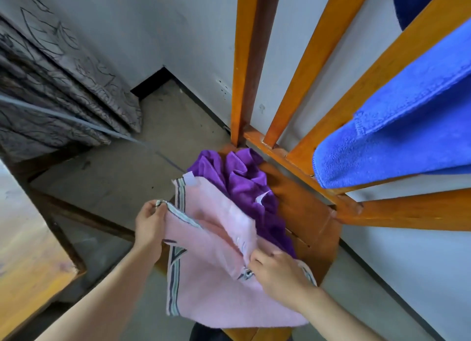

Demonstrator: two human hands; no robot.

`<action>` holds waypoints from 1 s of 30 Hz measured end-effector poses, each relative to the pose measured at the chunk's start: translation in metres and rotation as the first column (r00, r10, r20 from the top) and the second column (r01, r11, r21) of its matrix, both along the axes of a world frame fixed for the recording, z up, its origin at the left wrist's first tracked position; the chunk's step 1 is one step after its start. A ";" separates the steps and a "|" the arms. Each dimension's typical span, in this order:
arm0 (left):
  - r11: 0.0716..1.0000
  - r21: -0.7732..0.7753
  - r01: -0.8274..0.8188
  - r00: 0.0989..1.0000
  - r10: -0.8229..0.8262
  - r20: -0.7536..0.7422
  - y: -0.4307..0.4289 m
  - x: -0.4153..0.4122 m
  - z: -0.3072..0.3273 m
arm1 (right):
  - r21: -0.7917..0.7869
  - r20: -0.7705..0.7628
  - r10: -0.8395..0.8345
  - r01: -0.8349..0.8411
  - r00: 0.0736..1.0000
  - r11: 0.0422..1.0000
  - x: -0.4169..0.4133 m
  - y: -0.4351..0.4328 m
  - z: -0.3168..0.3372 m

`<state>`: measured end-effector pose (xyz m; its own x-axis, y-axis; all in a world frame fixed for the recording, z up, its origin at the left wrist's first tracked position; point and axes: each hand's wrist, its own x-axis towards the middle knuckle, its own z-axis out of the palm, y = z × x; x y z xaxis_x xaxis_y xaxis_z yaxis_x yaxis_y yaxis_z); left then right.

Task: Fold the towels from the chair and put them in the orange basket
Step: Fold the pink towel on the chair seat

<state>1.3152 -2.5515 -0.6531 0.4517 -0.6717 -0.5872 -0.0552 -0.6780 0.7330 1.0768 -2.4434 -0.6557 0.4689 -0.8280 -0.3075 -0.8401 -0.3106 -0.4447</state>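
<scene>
- Pink towel [211, 277]: striped at the ends, spread over the front of the chair [305, 213] seat, partly folded over itself, lower part hanging off the front edge.
- Left hand [149, 223]: fingers [158, 209] clenched on one striped corner of the pink towel, pinching it and holding it up, just left of the seat.
- Right hand [277, 272]: fingers [257, 260] curled down on another striped corner near the middle of the towel, grasping it over the cloth below.
- Purple towel [244, 185]: crumpled in a heap at the back of the seat, just behind the pink one and touching it, small white tag showing.
- Blue towel [397, 137]: draped over the slanted wooden slats of the chair back, up on the right, apart from the other two.
- Darker blue cloth [413, 4]: at the very top right, behind a slat, only a bit in view.
- Grey floor [122, 167] under and left of the chair; pale wall [193, 35] behind it.
- Patterned grey curtain [51, 91]: hanging at the far left, down to the floor.
- Wooden worktop [23, 259]: at the left edge, close and blurry.
</scene>
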 end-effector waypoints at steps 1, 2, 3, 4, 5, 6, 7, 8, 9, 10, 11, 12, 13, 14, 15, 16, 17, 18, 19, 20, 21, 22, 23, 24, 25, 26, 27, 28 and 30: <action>1.000 -0.012 0.028 1.000 -0.028 -0.001 0.002 0.000 -0.001 | -0.022 -0.049 0.082 -0.083 0.995 0.996 0.005 0.006 -0.005; 0.998 -0.022 0.051 0.999 -0.051 0.000 0.004 0.000 -0.002 | -0.045 -0.076 0.136 -0.140 0.988 0.989 0.009 0.011 -0.007; 0.997 -0.030 0.071 0.997 -0.071 0.003 0.005 0.000 -0.003 | -0.062 -0.076 0.161 -0.166 0.984 0.984 0.012 0.012 -0.009; 0.996 -0.031 0.089 0.996 -0.089 0.007 0.006 0.000 -0.004 | -0.073 -0.064 0.116 -0.120 0.991 0.990 0.016 0.012 -0.009; 0.994 -0.031 0.104 0.995 -0.104 0.012 0.007 0.000 -0.005 | -0.104 -0.041 0.058 -0.062 0.997 0.993 0.018 0.013 -0.010; 0.993 -0.028 0.113 0.993 -0.112 0.018 0.008 0.001 -0.007 | -0.115 -0.001 -0.051 0.050 0.999 0.992 0.019 0.014 -0.011; 0.993 -0.020 0.119 0.993 -0.119 0.028 0.008 0.001 -0.009 | -0.059 0.118 -0.216 0.224 0.969 0.973 0.019 0.015 -0.011; 0.992 -0.010 0.123 0.992 -0.123 0.039 0.008 0.002 -0.011 | 0.054 0.230 -0.418 0.418 0.879 0.907 0.020 0.015 -0.010; 0.992 0.003 0.125 0.991 -0.125 0.047 0.008 0.002 -0.013 | 0.139 0.261 -0.579 0.564 0.772 0.814 0.019 0.015 -0.011; 0.993 0.015 0.120 0.991 -0.121 0.050 0.007 0.002 -0.015 | 0.205 0.278 -0.682 0.652 0.677 0.730 0.019 0.016 -0.012; 0.994 0.027 0.110 0.993 -0.111 0.047 0.007 0.002 -0.018 | 0.219 0.293 -0.728 0.698 0.620 0.682 0.018 0.017 -0.013; 0.994 0.038 0.098 0.994 -0.099 0.039 0.007 0.002 -0.021 | 0.219 0.314 -0.742 0.715 0.592 0.663 0.017 0.016 -0.011; 0.995 0.052 0.090 0.995 -0.092 0.029 0.007 0.003 -0.024 | 0.206 0.321 -0.724 0.701 0.611 0.683 0.018 0.017 -0.010; 0.994 0.067 0.087 0.996 -0.089 0.022 0.008 0.005 -0.027 | 0.177 0.317 -0.683 0.667 0.658 0.724 0.022 0.019 -0.009; 0.993 0.080 0.087 0.996 -0.088 0.015 0.009 0.006 -0.028 | 0.153 0.313 -0.627 0.614 0.714 0.775 0.028 0.021 -0.008; 0.991 0.095 0.090 0.996 -0.092 0.016 0.010 0.008 -0.031 | 0.125 0.297 -0.559 0.549 0.774 0.826 0.033 0.023 -0.008; 0.990 0.108 0.096 0.995 -0.099 0.028 0.012 0.009 -0.032 | 0.132 0.253 -0.501 0.483 0.828 0.865 0.040 0.026 -0.007; 0.988 0.112 0.103 0.993 -0.108 0.040 0.013 0.011 -0.034 | 0.165 0.221 -0.446 0.418 0.867 0.894 0.047 0.029 -0.006; 0.988 0.112 0.105 0.993 -0.111 0.047 0.014 0.011 -0.033 | 0.169 0.206 -0.394 0.364 0.896 0.916 0.053 0.030 -0.004; 0.988 0.112 0.105 0.993 -0.111 0.048 0.015 0.012 -0.033 | 0.176 0.189 -0.350 0.319 0.917 0.931 0.057 0.030 -0.004; 0.988 0.111 0.107 0.992 -0.113 0.052 0.015 0.013 -0.034 | 0.210 0.160 -0.346 0.310 0.925 0.927 0.061 0.025 -0.001; 0.988 0.109 0.113 0.990 -0.121 0.066 0.015 0.014 -0.034 | 0.216 0.119 -0.340 0.310 0.933 0.926 0.064 0.020 -0.001; 0.987 0.105 0.123 0.988 -0.132 0.084 0.014 0.014 -0.034 | 0.188 0.091 -0.327 0.307 0.940 0.933 0.068 0.016 0.000; 0.987 0.100 0.129 0.985 -0.139 0.100 0.014 0.015 -0.034 | 0.138 0.083 -0.289 0.277 0.954 0.951 0.070 0.014 -0.001; 0.987 0.098 0.130 0.984 -0.140 0.107 0.014 0.015 -0.033 | 0.080 0.057 -0.279 0.274 0.959 0.958 0.074 0.011 -0.002; 0.986 0.100 0.130 0.984 -0.141 0.109 0.014 0.014 -0.033 | 0.062 0.032 -0.268 0.266 0.963 0.962 0.077 0.008 -0.002; 0.986 0.100 0.132 0.984 -0.143 0.108 0.013 0.014 -0.033 | 0.049 0.016 -0.264 0.263 0.964 0.964 0.078 0.004 -0.004; 0.986 0.099 0.134 0.983 -0.145 0.110 0.014 0.013 -0.032 | 0.053 0.008 -0.266 0.265 0.964 0.963 0.080 0.001 -0.007; 0.986 0.102 0.136 0.982 -0.147 0.116 0.014 0.013 -0.032 | 0.094 -0.065 -0.279 0.284 0.958 0.954 0.080 -0.003 -0.014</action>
